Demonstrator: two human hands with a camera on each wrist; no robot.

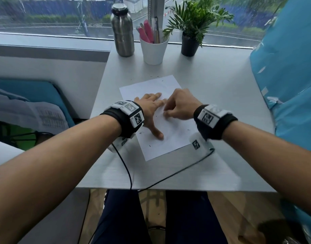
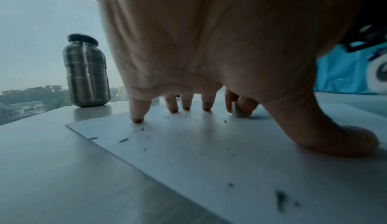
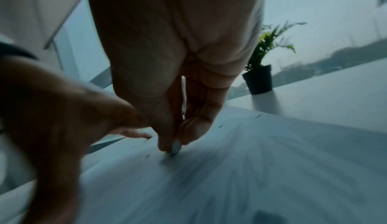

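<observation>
A white table (image 1: pixel 186 173) stands against a wide window (image 1: pixel 45 16). Nearest the person, two thin black cables (image 1: pixel 127 166) trail over the table's front edge. Beyond them a white rectangular sheet of paper (image 1: pixel 168 143) lies flat and slightly skewed, sprinkled with dark eraser crumbs (image 2: pixel 123 140). The left hand (image 1: pixel 151 110) presses on the sheet, its fingers straight and spread, the thumb splayed to the near side and the fingertips (image 2: pixel 137 119) touching the paper. Just beside it, the right hand (image 1: pixel 181 104) is curled. Its thumb and fingertips pinch a small pale grey eraser (image 3: pixel 175 147), whose lower end touches the paper near the sheet's middle. Farther back stand a brushed steel bottle with a black cap (image 1: pixel 122 32), a white cup of pink pens (image 1: pixel 154 50) and a green plant in a black pot (image 1: pixel 190 44).
</observation>
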